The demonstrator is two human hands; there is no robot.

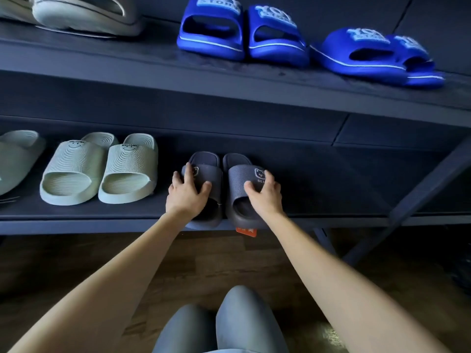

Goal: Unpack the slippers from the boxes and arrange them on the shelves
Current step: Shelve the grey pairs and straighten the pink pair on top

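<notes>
Two dark grey slippers with a bear badge stand side by side on the lower shelf (318, 200), toes toward me and overhanging its front edge. My left hand (184, 193) grips the strap of the left grey slipper (207, 171), fingers curled over it. My right hand (265, 193) grips the strap of the right grey slipper (242, 177) the same way. An orange tag (246, 231) hangs under the right one.
Pale green slippers (102, 169) fill the lower shelf to the left. The upper shelf (153, 59) carries two blue pairs (242, 31) and pale slippers (84, 14) at far left. A diagonal brace (420, 194) crosses on the right. Wooden floor and my knees lie below.
</notes>
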